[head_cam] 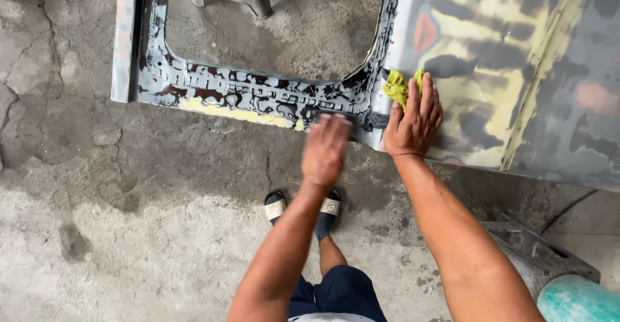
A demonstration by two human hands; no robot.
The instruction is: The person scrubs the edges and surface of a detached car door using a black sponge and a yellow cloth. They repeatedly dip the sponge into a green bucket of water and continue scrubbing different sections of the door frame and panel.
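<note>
Right hand [414, 120] is laid flat, fingers spread and pointing toward 12 o'clock, pressing a crumpled yellow cloth [398, 87] against the car door panel [516, 70]; the cloth is seen bunched under and just past the fingertips, at 11 o'clock from the knuckles. Left hand [325, 149] is blurred by motion; it appears open and palm down, with nothing seen in it, the fingertips touching or just over the lower edge of the window frame [258, 96], though contact cannot be told for certain. The two hands are held close together, the left at 8 o'clock from the right.

The panel's long axis runs from 9 o'clock to 3 o'clock across the view. Its window opening lies at 11 o'clock from the left hand, and the broad flat skin spreads toward 2 o'clock from the right hand. The right hand is the nearer to the cloth and to the flat skin; the left is nearer to the frame.

The skin is seen sanded and patchy: yellow filler, grey primer, dark streaks and a reddish spot. The frame is black and flaking, with a yellow strip along its lower edge. Cracked concrete floor [129, 218] lies below, and sandalled feet [303, 207] are seen between the arms.
</note>
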